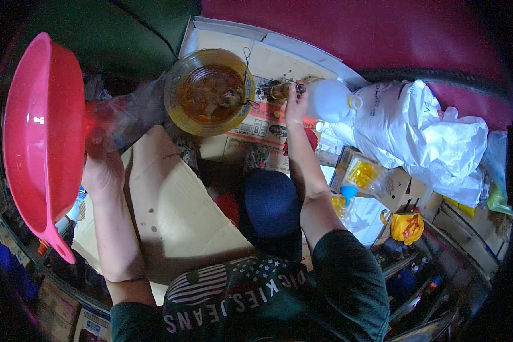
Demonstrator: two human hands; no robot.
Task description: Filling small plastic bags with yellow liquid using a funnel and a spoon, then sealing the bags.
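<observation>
On the left, my left hand (104,171) is against the outer side of a tilted pink plastic basin (34,128) with a looped handle, its fingers partly in shadow; it appears to hold the basin up. My right hand (297,104) is closed around the neck of a dark glass bottle (280,91) lying on its side. Between the hands is a round clear tub (169,92) holding amber-brown liquid, with thin wire loops at its right rim. A translucent plastic jug (329,100) lies just right of my right hand.
White plastic sacks (406,128) fill the right. Nearer are packets of yellow items (363,173), a blue funnel (349,192) and a yellow bag (407,228). A cardboard sheet (175,205) lies between my arms. Printed cardboard (260,124) is under the tub.
</observation>
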